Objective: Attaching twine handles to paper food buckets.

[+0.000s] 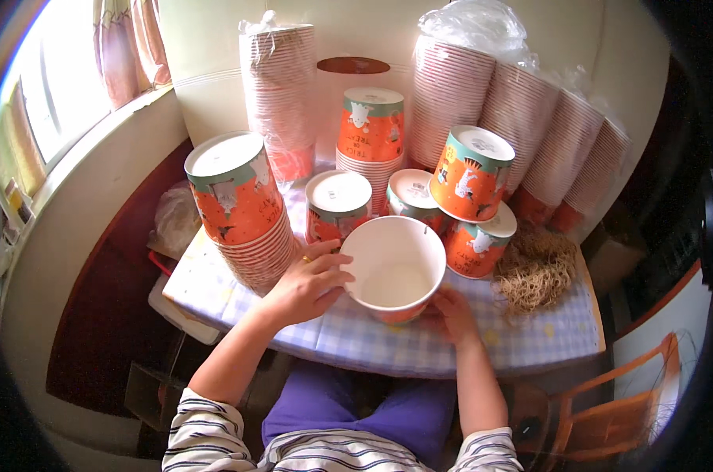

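A round paper bucket (394, 275) with a white inside faces up at the middle of the table, tilted toward me. My right hand (452, 313) holds it low on its right side, some fingers hidden behind the wall. My left hand (313, 277) is open, fingers spread, its fingertips at the bucket's left rim. A thin dark strand (426, 230) lies on the far right rim. Just left of my left hand stands a nested stack of upside-down orange and green buckets (234, 200). A heap of tan paper shreds (536, 271) lies to the right of my right hand.
Upside-down buckets stand behind: one at centre (338, 193), one beside it (413, 189), and one (473, 169) resting on another (482, 244). Farther back are a shorter stack (372, 130) and tall plastic-wrapped stacks (282, 86). A wooden chair (608, 417) stands at right.
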### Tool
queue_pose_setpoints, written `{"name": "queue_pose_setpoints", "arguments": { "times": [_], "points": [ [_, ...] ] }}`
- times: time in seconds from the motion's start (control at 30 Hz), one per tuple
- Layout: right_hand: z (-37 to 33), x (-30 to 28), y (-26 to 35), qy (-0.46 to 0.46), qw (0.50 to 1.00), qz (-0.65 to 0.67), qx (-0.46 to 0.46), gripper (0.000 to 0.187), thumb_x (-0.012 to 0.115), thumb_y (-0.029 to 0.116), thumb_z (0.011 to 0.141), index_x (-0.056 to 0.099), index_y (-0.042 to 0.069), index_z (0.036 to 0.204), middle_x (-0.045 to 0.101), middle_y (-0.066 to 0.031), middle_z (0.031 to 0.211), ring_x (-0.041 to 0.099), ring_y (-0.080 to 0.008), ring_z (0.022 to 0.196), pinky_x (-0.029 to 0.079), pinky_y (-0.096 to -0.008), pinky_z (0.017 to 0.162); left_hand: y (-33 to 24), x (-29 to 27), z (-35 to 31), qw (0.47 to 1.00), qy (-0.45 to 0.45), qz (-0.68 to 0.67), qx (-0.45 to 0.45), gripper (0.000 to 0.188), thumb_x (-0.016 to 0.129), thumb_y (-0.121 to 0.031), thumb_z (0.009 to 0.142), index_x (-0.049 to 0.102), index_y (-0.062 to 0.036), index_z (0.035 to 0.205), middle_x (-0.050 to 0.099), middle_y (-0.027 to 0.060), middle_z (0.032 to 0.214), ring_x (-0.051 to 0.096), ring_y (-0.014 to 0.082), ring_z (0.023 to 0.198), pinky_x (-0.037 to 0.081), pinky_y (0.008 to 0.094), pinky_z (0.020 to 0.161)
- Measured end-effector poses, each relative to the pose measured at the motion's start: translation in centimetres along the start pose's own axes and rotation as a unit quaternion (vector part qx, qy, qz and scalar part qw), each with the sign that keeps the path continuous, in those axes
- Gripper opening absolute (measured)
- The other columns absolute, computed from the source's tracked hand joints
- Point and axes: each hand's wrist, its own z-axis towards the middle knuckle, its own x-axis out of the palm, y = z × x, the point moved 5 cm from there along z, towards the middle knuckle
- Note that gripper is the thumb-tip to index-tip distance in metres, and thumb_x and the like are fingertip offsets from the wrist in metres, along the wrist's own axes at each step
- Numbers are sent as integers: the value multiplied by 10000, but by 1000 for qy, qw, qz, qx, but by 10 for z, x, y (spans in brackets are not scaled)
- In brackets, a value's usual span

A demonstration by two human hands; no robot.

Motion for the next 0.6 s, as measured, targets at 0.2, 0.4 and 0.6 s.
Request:
{"name": "queue_pose_setpoints", "arguments": {
  "times": [0.2,0.4,0.6],
  "points": [
    [-77,26,32,-359,798,-253,-412,75,591,69,871,588,5,911,626,-94,858,574,-176,740,475,-296,680,-17,11,15,998,-3,-4,59,219,695,-35,715,646,-81,924,615,73,961,552,307,1073,429,437,949],
    [-94,94,25,-193,837,-237,-454,194,666,29,802,599,21,984,606,-94,906,556,-156,688,460,-263,617,-32,15,28,996,41,-73,43,217,685,-49,731,661,-60,946,625,86,869,615,279,878,442,431,887],
    [-71,105,19,-206,819,-252,-473,201,698,24,785,584,32,950,611,-95,942,546,-140,659,444,-249,522,-46,20,37,997,39,-63,-5,179,689,-107,757,673,-60,929,646,81,809,630,286,818,456,396,831]
  ]
}}
